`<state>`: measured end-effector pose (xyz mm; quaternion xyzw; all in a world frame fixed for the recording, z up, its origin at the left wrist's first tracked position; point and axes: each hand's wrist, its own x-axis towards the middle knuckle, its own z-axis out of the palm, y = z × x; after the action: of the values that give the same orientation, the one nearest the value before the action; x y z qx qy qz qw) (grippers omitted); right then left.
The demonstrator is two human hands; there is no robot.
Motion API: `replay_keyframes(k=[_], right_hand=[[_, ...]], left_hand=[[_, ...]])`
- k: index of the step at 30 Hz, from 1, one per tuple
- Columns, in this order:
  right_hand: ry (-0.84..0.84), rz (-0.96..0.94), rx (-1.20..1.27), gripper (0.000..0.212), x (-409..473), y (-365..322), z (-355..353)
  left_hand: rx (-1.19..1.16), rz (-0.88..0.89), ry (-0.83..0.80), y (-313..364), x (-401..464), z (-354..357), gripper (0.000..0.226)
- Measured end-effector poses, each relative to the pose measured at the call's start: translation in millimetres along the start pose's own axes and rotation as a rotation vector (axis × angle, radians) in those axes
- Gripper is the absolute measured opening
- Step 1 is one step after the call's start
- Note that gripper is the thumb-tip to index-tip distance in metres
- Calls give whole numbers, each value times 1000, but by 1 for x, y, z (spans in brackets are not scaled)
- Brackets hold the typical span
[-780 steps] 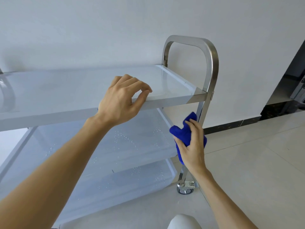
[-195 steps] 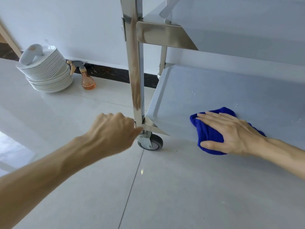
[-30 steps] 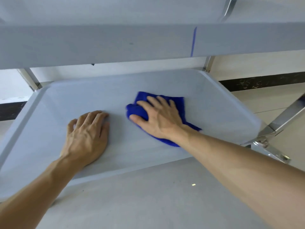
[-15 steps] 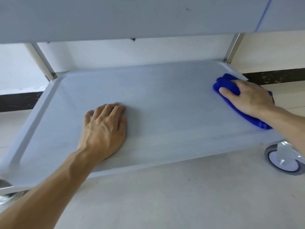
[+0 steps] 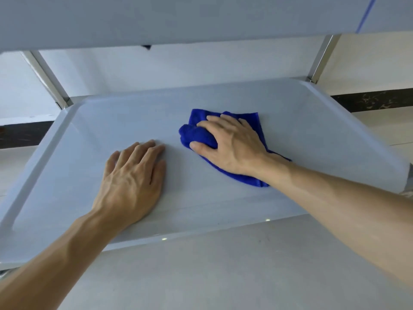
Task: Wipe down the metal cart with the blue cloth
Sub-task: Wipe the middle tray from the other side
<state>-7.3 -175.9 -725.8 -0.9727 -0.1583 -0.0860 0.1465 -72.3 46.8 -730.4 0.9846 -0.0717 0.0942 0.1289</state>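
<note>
I see the blue cloth point(image 5: 234, 175) lying on the bottom shelf point(image 5: 67, 166) of the metal cart point(image 5: 178, 19), a little right of the shelf's middle. It is crumpled rather than flat. Its long axis runs on a diagonal, from a bunched end at the far left, toward the back rim, down to a thinner tail at the near right, just beside my wrist.

My right hand point(image 5: 232, 146) lies on top of the cloth, fingers curled over the bunched end and the thumb tucked against its near-left edge, so the fabric is gripped and pressed against the shelf. My left hand point(image 5: 131, 182) lies palm down on the bare shelf just to the left of the cloth, fingers straight and close together, holding nothing. The two hands are near each other but apart.

The shelf is a pale grey tray with a low raised rim and rounded corners, dull and smooth, with a soft sheen along the front edge. Above it the underside of the next shelf point(image 5: 201, 16) fills the top of my view and cuts off anything higher. A thin blue line point(image 5: 364, 15) crosses that underside at the upper right. Two metal uprights stand at the back corners, the left post point(image 5: 48, 79) and the right post point(image 5: 321, 59). Behind them is a white wall point(image 5: 178, 68) with a dark marbled skirting point(image 5: 371, 101). The floor point(image 5: 223, 276) in front is pale tile.
</note>
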Motion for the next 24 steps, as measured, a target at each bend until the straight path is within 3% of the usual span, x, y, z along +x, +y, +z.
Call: replay_keyframes(k=[5,12,18,21,24], right_hand=[[14,-87,5,60,-3,33,-21],[111,592,-84,77,11,144,-54],[117,894,-160,81,58,122,-36],[61,772,-118,74,94,64,-16],[-33,287,-71,62,115,-14,10]], left_hand=[[-2,1,-5,-5,-14,-10,52],[2,0,-5,-7,-17,-9,51],[-10,5,-1,-7,-20,-9,56],[-5,7,3,-8,-21,-10,53],[-6,11,24,-10,-21,-11,51]])
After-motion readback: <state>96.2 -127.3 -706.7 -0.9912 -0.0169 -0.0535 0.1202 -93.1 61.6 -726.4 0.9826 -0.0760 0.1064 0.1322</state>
